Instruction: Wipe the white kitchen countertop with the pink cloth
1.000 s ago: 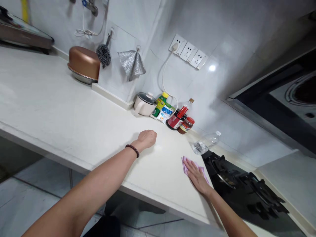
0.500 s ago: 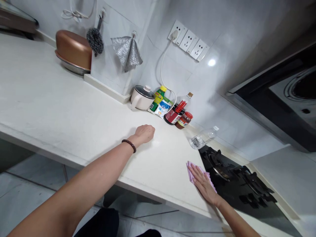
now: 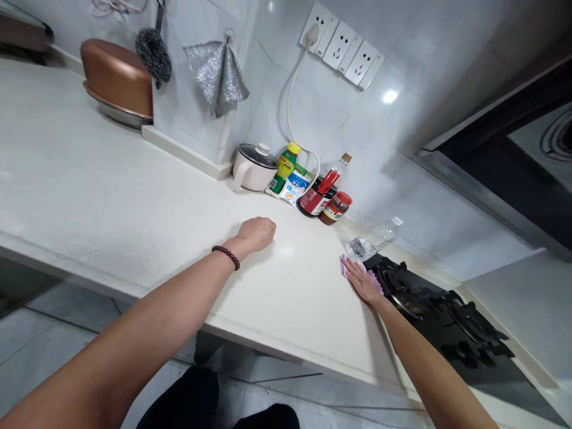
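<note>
While the right hand (image 3: 363, 282) lies open and flat on a pink cloth (image 3: 343, 267), this cloth sits near the edge of the white tabletop (image 3: 89, 179), just beside the black gas hob (image 3: 429, 310). The left hand (image 3: 254, 234) is closed loosely, with the fingers curled under, and it rests on the tabletop well apart from the cloth; a dark bead bracelet (image 3: 226, 257) goes around its wrist. Just past the cloth, a clear plastic bottle (image 3: 370, 244) lies on its side. Farther, against the wall, stand a jar of red sauce (image 3: 337, 208), a dark bottle with a red label (image 3: 315, 201), a bottle with a yellow cap (image 3: 286, 168) and a small white pot with a dark lid (image 3: 254, 168). More far, a copper-coloured pan (image 3: 117, 77) sits on the tabletop, and a silver scouring cloth (image 3: 217, 74) hangs on the wall, not far from a row of white power sockets (image 3: 344, 53).
</note>
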`<state>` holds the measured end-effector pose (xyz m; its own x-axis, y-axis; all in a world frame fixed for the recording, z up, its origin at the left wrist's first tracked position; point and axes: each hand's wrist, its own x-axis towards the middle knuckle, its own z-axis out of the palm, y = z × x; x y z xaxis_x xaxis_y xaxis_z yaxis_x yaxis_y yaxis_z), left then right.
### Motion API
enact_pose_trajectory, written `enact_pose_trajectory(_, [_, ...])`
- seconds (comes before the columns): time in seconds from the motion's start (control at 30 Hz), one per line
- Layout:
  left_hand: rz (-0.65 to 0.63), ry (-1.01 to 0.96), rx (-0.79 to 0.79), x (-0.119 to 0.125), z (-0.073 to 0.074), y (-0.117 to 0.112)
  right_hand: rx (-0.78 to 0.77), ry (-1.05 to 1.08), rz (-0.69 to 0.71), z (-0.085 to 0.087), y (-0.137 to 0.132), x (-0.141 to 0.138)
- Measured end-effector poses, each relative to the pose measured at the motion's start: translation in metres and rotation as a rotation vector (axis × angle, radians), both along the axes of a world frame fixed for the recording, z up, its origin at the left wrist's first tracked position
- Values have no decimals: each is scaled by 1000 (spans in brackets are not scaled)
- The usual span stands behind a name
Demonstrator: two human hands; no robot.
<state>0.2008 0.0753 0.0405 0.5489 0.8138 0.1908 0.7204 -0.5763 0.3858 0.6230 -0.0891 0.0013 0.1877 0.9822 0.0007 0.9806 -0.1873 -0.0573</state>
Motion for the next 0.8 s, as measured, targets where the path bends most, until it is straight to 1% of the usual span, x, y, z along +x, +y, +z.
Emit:
enact_pose_trajectory(0.17, [23, -8, -3, -2, -1, 3, 9, 25, -36, 2, 8, -2])
enact_pose_trajectory(0.3, [44, -9, -11, -4, -2, 5, 15, 22, -65, 4, -3, -17])
enact_pose_trajectory(0.37, [49, -10, -8, -5, -2, 6, 2, 33, -56, 5, -17, -27])
enact_pose_trajectory(0.43, [34, -18, 4, -5, -1, 6, -12, 42, -32, 6, -37, -37])
enact_pose_trajectory(0.57, [13, -50, 20, -6, 2, 3, -41, 56, 50, 7, -89, -59])
enact_pose_trajectory(0.67, [5, -52, 26, -7, 5, 0, -98, 61, 112, 10, -124, -82])
enact_pose_trajectory(0.73, [-3, -48, 16, -7, 8, -3, -134, 55, 142, 12, -139, -100])
enact_pose_trajectory(0.8, [-9, -50, -6, -7, 11, -6, -162, 58, 176, 16, -147, -119])
